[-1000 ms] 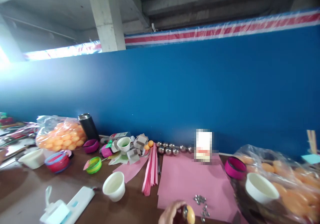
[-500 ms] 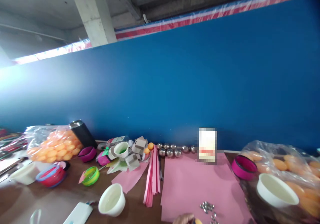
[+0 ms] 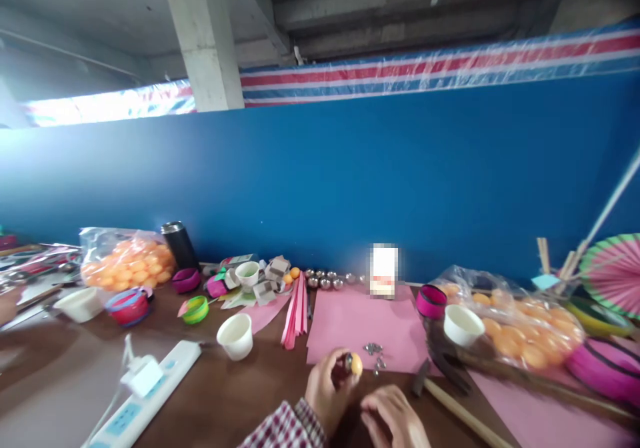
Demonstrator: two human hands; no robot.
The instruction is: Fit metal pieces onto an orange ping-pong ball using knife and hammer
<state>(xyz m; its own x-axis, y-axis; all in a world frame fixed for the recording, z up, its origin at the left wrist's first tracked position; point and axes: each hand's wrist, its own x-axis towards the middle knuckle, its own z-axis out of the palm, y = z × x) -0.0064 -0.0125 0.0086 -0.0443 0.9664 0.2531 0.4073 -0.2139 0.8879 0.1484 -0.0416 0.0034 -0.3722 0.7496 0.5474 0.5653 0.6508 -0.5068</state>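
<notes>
Both hands have come up into view since half a second ago, when only fingertips and a sliver of ball showed at the bottom edge; more of the table's near side is now seen. An orange ball (image 3: 356, 365) is held in the left hand (image 3: 327, 388), pinched between thumb and curled fingers just off the near edge of the pink sheet (image 3: 360, 321), with something small and dark pressed against its left side that cannot be made out. A plaid cuff is seen at that wrist. The right hand (image 3: 395, 421) is kept low beside it, fingers loosely bent over the table (image 3: 240, 395); whether anything is gripped in it cannot be told. A small heap of metal bits (image 3: 373, 349) lies on the sheet just beyond the ball. A hammer (image 3: 450, 401) is laid close to the right of the hands, its handle running toward the bottom edge, so room on that side is narrow. To the left, bare brown table is open as far as a white cup (image 3: 236, 335) and a power strip (image 3: 145, 395). Further right, a bag of orange balls (image 3: 520, 331) with a white cup (image 3: 463, 324) against it crowds the sheet's right edge. Pink strips (image 3: 295, 311) border the sheet's left edge.
</notes>
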